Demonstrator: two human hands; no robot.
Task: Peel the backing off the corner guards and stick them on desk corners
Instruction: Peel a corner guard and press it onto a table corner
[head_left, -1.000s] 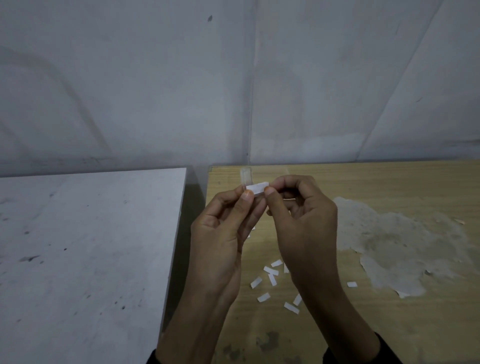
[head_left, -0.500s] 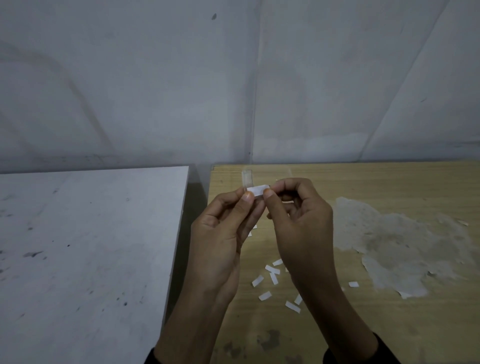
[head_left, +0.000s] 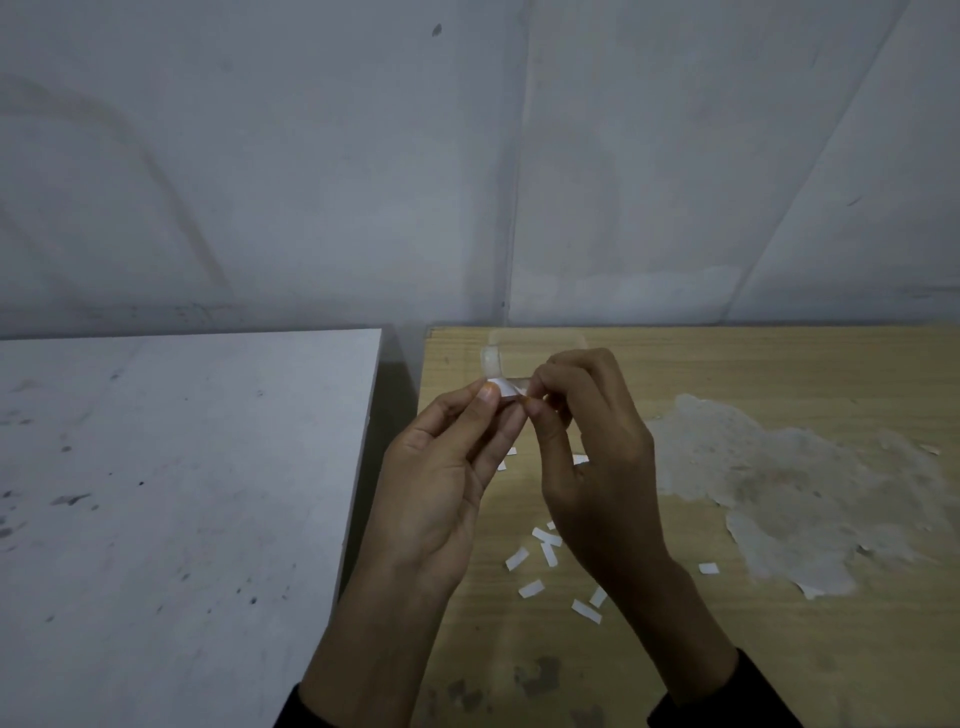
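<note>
On the far left lies a grey tabletop (head_left: 182, 493), speckled with dark marks, and a narrow dark gap separates it from the wooden desk (head_left: 779, 675) on the right. The left hand (head_left: 441, 478) is raised just right of that gap. Its thumb and forefinger are curled in and pinch the corner guard (head_left: 491, 361), a clear angled piece held in the air above the desk's far left corner, with one wing standing up above the fingertips. A white backing strip (head_left: 505, 387) lies along the guard's lower wing, between the two hands. The right hand (head_left: 597, 457) meets it from the other side. Its thumb and forefinger are tightly curled and nip the strip's right end, and the other fingers are folded loosely behind.

Below the hands, peeled scraps (head_left: 545, 545) litter the desk, and farther right spreads a pale rough patch (head_left: 805, 493).

The peel looks barely started, so the risks lie in the pull. A sharp tug on so small a tab could tear the strip and leave a piece stuck on. A slipping pinch could drop the clear guard into the gap, where it would be hard to spot. Fingertips straying onto the bared glue would weaken its hold on the corner.
</note>
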